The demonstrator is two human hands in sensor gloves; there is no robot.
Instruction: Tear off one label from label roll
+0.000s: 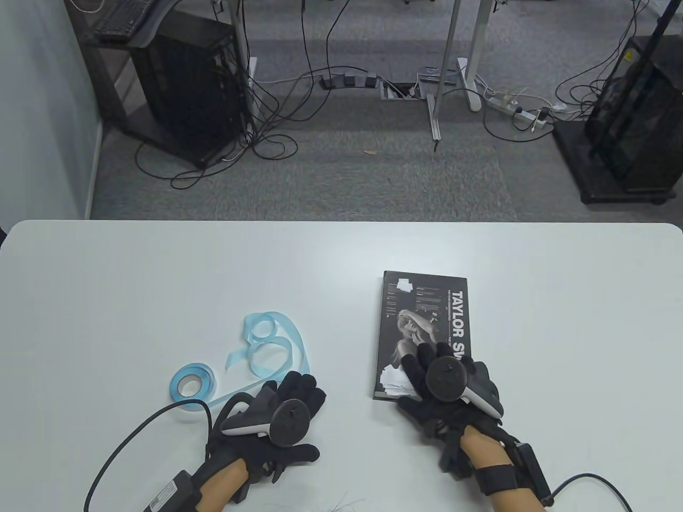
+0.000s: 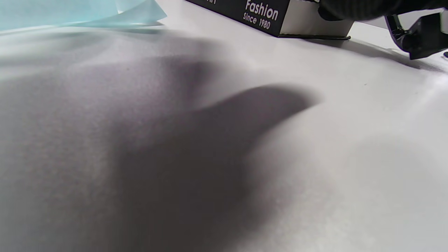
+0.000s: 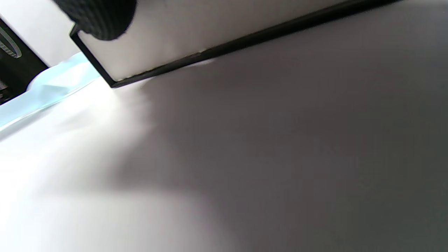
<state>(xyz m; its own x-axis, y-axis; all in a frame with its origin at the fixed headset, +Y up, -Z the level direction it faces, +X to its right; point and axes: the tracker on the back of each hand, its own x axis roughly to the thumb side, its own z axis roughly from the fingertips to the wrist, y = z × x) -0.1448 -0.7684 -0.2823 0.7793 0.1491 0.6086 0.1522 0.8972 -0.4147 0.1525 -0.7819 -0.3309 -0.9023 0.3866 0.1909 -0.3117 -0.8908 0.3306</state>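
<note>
Lying beside left hand [image 1: 277,413] (ungripped): label roll [image 1: 192,385]

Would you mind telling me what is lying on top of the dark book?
The right hand rests on the near end of the book, beside some white slips of paper on its cover. Whatever lies beneath the fingers is covered.

Book's [image 1: 421,330] near corner under right hand [image 1: 445,392]

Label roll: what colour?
Light blue, with a loose curling tail; the label roll shows best in the table view.
</note>
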